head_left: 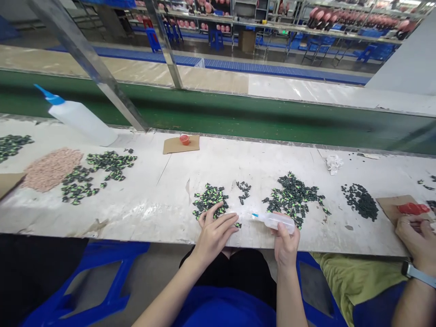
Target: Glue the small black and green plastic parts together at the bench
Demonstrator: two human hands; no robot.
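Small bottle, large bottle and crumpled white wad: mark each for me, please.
Small bottle (273,220): head view, on its translucent body.
Large bottle (83,121): head view, middle of its white body.
Crumpled white wad (334,164): head view, on its visible middle.

On the white desk (153,200), a loose black-and-green pile of small parts (209,195) lies left of a sparse black cluster (244,186); right of that sits a wider black-and-green heap (291,195), mostly beyond the small translucent plastic bottle (271,220) in the right hand (288,245).
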